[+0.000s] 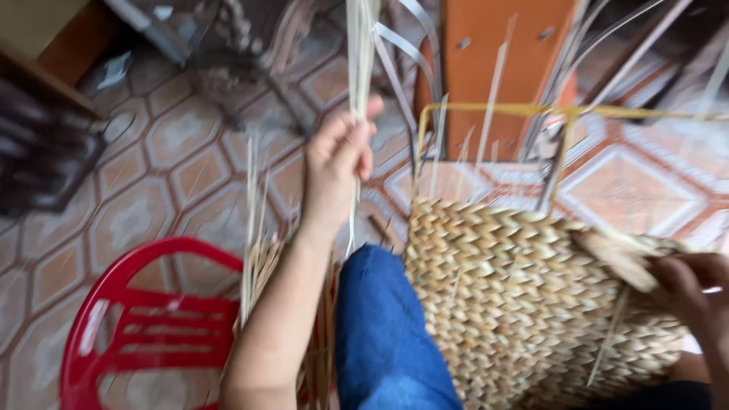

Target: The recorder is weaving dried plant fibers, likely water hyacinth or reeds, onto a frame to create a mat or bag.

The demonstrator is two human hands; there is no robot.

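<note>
Both hands blurred: my left hand (338,163) fists pale straw strips (361,68) mid-frame, right hand (687,285), cut off at right edge, pinches the woven basket (516,304).

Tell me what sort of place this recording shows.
Probably a home or small workshop floor used for basket weaving: patterned floor tiles, a red plastic stool, and a half-woven basket on a wire frame, with the left hand gripping pale reed strips.

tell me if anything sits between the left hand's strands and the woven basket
Nothing solid that shows. The left hand grips pale strands beside the basket, with only the blue-clad knee low between them. The yellow frame and upright strips rise from the basket's top. The right hand holds the basket's far edge.
</note>
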